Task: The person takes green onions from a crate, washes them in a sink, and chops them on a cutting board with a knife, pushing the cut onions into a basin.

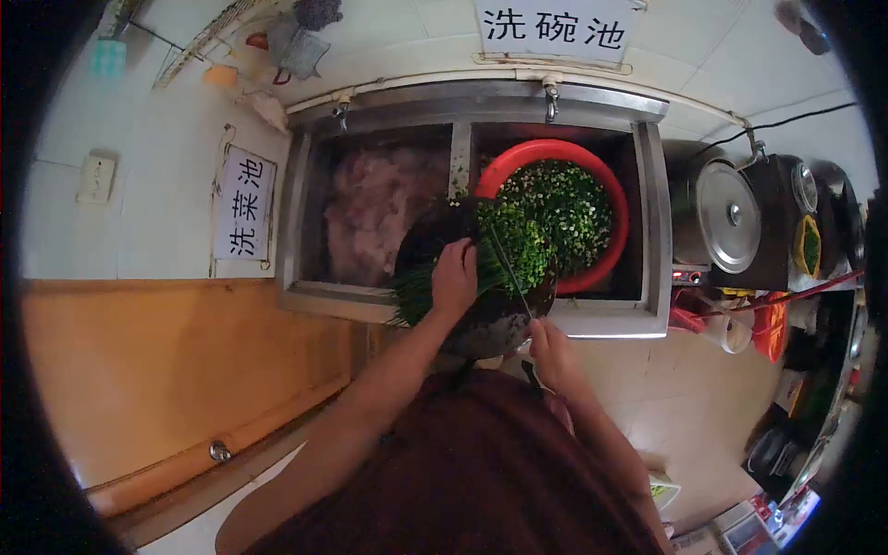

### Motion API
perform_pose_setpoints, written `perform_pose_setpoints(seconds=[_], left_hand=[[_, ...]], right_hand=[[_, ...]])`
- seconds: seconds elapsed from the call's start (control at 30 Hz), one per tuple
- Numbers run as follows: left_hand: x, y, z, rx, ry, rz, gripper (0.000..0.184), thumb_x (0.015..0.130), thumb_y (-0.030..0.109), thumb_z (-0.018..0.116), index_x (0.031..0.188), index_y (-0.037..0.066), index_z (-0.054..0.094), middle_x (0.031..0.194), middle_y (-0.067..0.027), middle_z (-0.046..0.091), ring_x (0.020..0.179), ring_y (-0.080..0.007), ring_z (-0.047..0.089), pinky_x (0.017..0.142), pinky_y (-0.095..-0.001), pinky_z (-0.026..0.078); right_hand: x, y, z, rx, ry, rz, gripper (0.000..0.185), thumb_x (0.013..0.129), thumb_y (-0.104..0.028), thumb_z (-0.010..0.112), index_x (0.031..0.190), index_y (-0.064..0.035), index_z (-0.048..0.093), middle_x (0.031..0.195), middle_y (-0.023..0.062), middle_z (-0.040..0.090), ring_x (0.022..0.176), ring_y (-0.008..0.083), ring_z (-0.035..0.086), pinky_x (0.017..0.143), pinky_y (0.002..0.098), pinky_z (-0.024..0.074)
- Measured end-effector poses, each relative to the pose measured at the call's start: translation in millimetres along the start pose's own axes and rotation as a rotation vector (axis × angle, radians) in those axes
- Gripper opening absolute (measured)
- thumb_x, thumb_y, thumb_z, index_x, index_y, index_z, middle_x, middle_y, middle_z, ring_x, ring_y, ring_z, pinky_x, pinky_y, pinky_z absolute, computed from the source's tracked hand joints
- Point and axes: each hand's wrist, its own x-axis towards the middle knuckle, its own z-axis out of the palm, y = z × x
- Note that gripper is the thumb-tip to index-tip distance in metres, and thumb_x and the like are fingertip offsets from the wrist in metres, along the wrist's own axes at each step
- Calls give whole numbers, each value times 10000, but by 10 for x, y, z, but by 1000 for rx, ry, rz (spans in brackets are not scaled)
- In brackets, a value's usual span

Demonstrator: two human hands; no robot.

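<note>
My left hand (455, 277) presses down on a bunch of long green onions (416, 294), its fingers closed over the stalks. The bunch lies across a dark round chopping board (495, 335) at the front edge of the sink. In my right hand (552, 356) is the handle of a knife (511, 270), whose blade slants away from me just right of my left fingers. Chopped green onions (569, 208) fill a red basin (622, 222) in the right sink bowl, and a bright green pile lies beside the blade. The board's far part is dark and hard to make out.
Pale pinkish pieces, perhaps meat, lie in the left bowl of the steel sink (659, 213). Two taps (552, 102) (341, 113) stand at its back. A lidded pot (726, 215) is at the right. An orange panel (185, 361) stands at the left.
</note>
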Motion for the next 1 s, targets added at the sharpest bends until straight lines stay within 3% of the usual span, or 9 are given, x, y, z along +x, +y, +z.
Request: perform_pose_setpoints(seconds=[0.13,0.2,0.33,0.4,0.67,0.77,0.87,0.93,1.0], left_hand=[[-15,-45,176,175,121,16,170,946,191,620,1050,61,653,1023,-148,661,950,-367,631,816,-459,512],[-28,-19,199,237,174,26,126,919,176,656,983,67,654,980,-123,659,921,-347,625,800,-462,506],[1,62,152,189,285,51,105,889,154,685,936,67,649,955,-107,655,903,-335,622,779,-453,504],[15,70,148,209,216,23,129,911,179,655,952,57,656,936,-139,625,908,-363,606,796,-474,497],[4,47,166,313,213,83,104,801,113,732,876,87,666,883,-80,611,858,-303,611,716,-445,498],[68,35,151,262,257,74,122,793,98,735,884,86,655,904,-79,606,864,-305,605,733,-441,505],[45,39,159,183,299,57,153,791,89,732,916,85,645,927,-81,602,878,-313,601,758,-445,509],[64,24,166,158,325,53,167,792,87,729,933,85,640,940,-83,603,888,-318,600,770,-447,511],[63,-16,183,172,275,63,170,795,86,724,938,75,634,953,-93,615,896,-330,602,767,-452,510]], right_hand=[[33,-58,114,-45,-62,76,469,1076,-415,374,1108,-9,607,954,287,672,969,509,628,826,560,485],[82,71,264,26,41,16,478,1073,-407,382,984,-13,638,707,136,603,684,280,623,687,423,484],[173,110,325,-55,83,-13,493,1075,-401,374,956,-3,638,723,168,610,698,328,630,689,450,480],[236,93,275,-86,-8,85,580,1065,-488,341,1106,7,640,1047,311,667,1016,513,624,869,578,466],[1336,-50,486,-110,-17,-6,652,1061,-514,320,954,35,655,916,326,661,926,528,617,798,538,469],[1200,142,330,-135,1,-207,619,1066,-487,335,937,35,641,863,302,661,858,520,605,739,509,473],[632,-87,75,-81,-79,-42,582,1069,-465,354,953,31,636,839,291,657,831,499,612,740,498,476],[393,-88,74,19,-33,76,541,1091,-431,344,807,-18,546,629,63,487,581,176,493,561,365,404],[272,182,188,-17,-25,34,543,1089,-434,346,830,-7,561,630,88,502,583,225,510,574,385,417]])
